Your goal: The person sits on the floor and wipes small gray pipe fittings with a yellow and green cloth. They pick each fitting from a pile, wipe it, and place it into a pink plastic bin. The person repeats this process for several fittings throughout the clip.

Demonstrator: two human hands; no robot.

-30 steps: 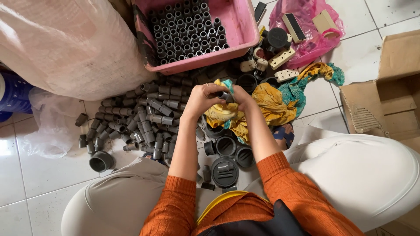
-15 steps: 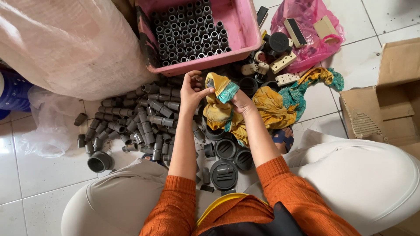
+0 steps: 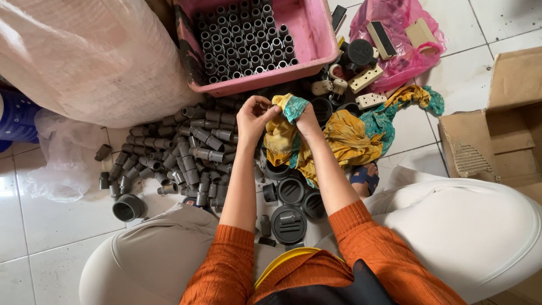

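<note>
While my left hand (image 3: 252,120) pinches something small I cannot make out, my right hand (image 3: 307,120) bunches the yellow rag (image 3: 282,141) just near of the pink tub (image 3: 310,39), keeping the gray pipe fittings (image 3: 192,147) within reach.

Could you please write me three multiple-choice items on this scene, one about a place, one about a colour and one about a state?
1. Where do the upright grey fittings stand in rows?
A. in the pink tub
B. in the cardboard box
C. on the person's lap

2. What colour are the person's sleeves?
A. blue
B. orange
C. white

3. What are the hands doing?
A. resting flat on the floor
B. gripping the yellow and teal cloth
C. lifting the tub

Answers: A, the fittings fill the pink tub; B, the sleeves are orange knit; B, the left hand and right hand both clutch the cloth.
</note>
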